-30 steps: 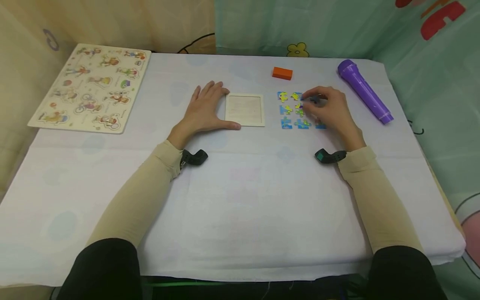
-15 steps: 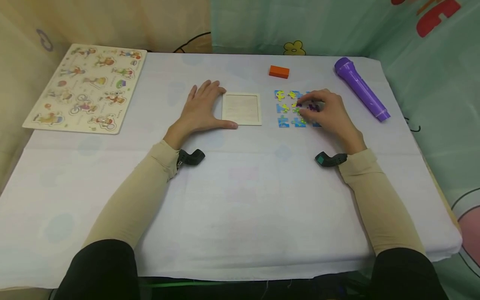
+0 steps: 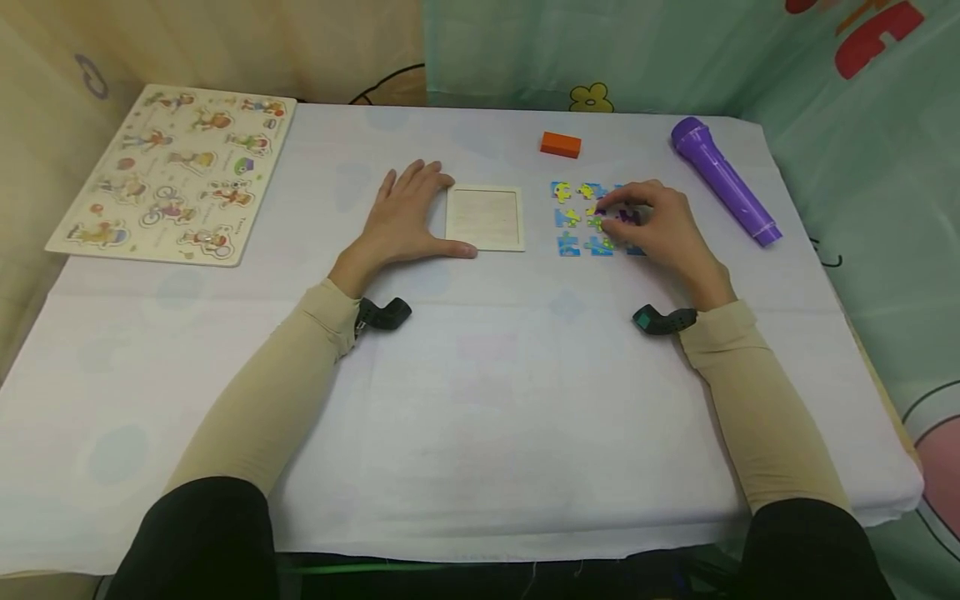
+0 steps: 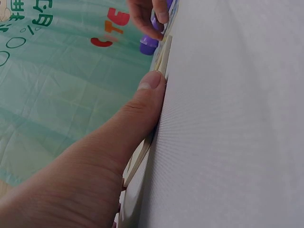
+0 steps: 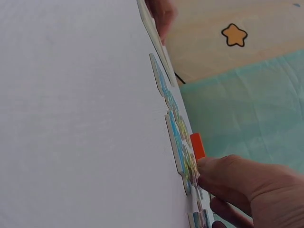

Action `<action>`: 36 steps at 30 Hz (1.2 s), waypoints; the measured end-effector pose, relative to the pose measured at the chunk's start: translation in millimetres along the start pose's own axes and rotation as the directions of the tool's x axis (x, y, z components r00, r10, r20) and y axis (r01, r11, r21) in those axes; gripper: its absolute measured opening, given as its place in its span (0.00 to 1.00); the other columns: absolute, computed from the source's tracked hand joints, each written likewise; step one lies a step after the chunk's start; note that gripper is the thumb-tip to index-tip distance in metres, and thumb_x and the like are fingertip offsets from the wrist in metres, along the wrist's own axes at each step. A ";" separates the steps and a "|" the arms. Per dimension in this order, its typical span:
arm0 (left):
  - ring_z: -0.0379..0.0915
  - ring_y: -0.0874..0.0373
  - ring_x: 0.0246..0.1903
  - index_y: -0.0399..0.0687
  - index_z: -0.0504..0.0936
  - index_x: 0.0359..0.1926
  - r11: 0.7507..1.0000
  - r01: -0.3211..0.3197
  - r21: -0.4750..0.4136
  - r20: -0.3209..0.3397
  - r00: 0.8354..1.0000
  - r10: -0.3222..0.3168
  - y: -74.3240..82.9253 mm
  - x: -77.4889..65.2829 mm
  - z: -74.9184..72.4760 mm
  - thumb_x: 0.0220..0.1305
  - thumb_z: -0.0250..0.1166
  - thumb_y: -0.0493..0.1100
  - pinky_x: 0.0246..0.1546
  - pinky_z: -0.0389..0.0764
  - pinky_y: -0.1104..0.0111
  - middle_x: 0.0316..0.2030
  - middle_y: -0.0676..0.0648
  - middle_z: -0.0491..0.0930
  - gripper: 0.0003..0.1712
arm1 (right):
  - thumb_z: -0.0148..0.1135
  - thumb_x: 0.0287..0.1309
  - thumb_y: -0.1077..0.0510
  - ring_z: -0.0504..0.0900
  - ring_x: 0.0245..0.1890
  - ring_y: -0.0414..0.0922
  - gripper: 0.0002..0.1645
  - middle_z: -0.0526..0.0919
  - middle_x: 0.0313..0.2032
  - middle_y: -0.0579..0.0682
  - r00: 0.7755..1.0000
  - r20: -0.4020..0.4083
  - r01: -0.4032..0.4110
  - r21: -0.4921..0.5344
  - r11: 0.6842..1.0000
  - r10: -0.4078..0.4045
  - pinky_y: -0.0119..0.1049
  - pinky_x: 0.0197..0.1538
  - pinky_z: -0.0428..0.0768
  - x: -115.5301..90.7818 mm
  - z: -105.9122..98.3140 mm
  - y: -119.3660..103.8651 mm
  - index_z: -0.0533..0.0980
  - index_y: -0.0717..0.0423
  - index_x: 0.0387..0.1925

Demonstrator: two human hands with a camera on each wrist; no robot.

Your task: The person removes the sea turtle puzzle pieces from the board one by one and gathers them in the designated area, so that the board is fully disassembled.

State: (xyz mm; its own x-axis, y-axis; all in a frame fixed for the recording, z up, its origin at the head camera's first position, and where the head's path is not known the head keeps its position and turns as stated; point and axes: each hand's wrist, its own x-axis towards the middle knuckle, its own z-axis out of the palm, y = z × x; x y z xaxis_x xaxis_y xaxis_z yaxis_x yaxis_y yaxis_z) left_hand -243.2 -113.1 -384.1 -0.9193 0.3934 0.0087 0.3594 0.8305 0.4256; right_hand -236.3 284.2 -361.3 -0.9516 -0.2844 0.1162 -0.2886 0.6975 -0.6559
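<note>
My left hand [image 3: 405, 212] rests on the table with straight fingers, along the left side of a small square wooden puzzle frame [image 3: 522, 221]. Its thumb [image 4: 151, 90] touches the frame's near edge. To the right of that frame lie several small jigsaw pieces in rows, such as a blue one [image 3: 569, 247] at the near left. My right hand [image 3: 663, 223] is over the right part of the rows. Its thumb and index finger pinch a green-and-purple jigsaw piece [image 3: 596, 222] in the middle row. The hand hides some pieces behind it.
An orange block [image 3: 560, 145] lies behind the jigsaw pieces. A purple flashlight-shaped tube [image 3: 726, 179] lies at the back right. At the back left is a large wooden picture board [image 3: 174, 175]. Curtains [image 3: 570, 50] hang along the table's back edge.
The right hand has come slightly left and toward the person, its thumb and index finger settling at the middle-row piece. The left hand has stayed in place beside the frame.
</note>
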 end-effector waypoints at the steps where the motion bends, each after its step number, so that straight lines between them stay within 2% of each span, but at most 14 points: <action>1: 0.32 0.49 0.85 0.52 0.61 0.79 1.000 0.001 0.000 0.001 1.000 -0.001 0.2 0.0 0.0 0.46 0.74 0.81 0.83 0.29 0.47 0.84 0.45 0.48 0.67 | 0.73 0.65 0.56 0.76 0.61 0.51 0.19 0.85 0.56 0.55 1.000 -0.012 0.009 -0.002 1.000 -0.009 0.54 0.68 0.72 0.6 0.7 -1.4 0.85 0.54 0.56; 5: 0.32 0.48 0.85 0.52 0.61 0.79 1.000 0.002 0.000 0.003 1.000 -0.002 1.3 -0.2 -0.7 0.47 0.74 0.80 0.83 0.29 0.47 0.84 0.45 0.48 0.67 | 0.72 0.66 0.56 0.76 0.58 0.51 0.17 0.88 0.53 0.55 0.998 -0.045 0.045 -0.017 0.999 -0.046 0.50 0.63 0.71 4.6 8.0 -12.0 0.86 0.55 0.54; 11: 0.32 0.48 0.85 0.51 0.61 0.79 1.000 0.004 -0.001 0.007 1.000 -0.004 1.7 -0.8 -1.8 0.47 0.75 0.79 0.83 0.29 0.47 0.84 0.44 0.48 0.67 | 0.74 0.65 0.59 0.76 0.59 0.53 0.16 0.88 0.53 0.57 0.996 -0.009 0.085 -0.027 0.996 -0.085 0.52 0.62 0.71 9.2 23.5 -24.9 0.86 0.56 0.53; 18: 0.32 0.48 0.85 0.51 0.60 0.79 1.000 0.006 -0.001 0.012 1.000 -0.006 2.1 -0.6 -2.0 0.47 0.75 0.79 0.83 0.29 0.47 0.84 0.44 0.48 0.67 | 0.74 0.65 0.59 0.77 0.60 0.53 0.16 0.85 0.53 0.56 0.998 0.011 0.060 -0.041 0.997 -0.060 0.54 0.65 0.71 8.5 28.2 -25.7 0.85 0.55 0.53; 24: 0.32 0.48 0.85 0.52 0.60 0.79 1.000 0.006 0.007 0.011 1.000 -0.006 1.5 -0.4 -1.9 0.47 0.75 0.80 0.83 0.29 0.47 0.84 0.45 0.48 0.67 | 0.73 0.65 0.61 0.77 0.60 0.55 0.15 0.86 0.53 0.57 0.997 0.006 0.074 -0.026 0.997 -0.074 0.57 0.66 0.72 8.5 29.2 -26.5 0.86 0.55 0.53; 36: 0.32 0.48 0.85 0.52 0.60 0.79 1.000 0.006 0.003 0.009 1.000 -0.006 2.4 -1.0 -2.2 0.47 0.75 0.79 0.83 0.29 0.47 0.84 0.44 0.48 0.66 | 0.74 0.65 0.59 0.77 0.60 0.54 0.16 0.85 0.54 0.56 0.999 0.011 0.045 -0.051 0.998 -0.045 0.54 0.65 0.71 8.2 29.3 -25.2 0.85 0.56 0.54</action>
State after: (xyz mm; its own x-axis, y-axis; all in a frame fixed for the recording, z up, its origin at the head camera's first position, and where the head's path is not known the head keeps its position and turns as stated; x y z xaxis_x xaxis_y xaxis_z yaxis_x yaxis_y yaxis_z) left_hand -241.8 -112.3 -381.1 -0.9200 0.3919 -0.0019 0.3543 0.8339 0.4233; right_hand -233.7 245.0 -365.7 -0.9366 -0.3226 0.1369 -0.3362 0.7168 -0.6108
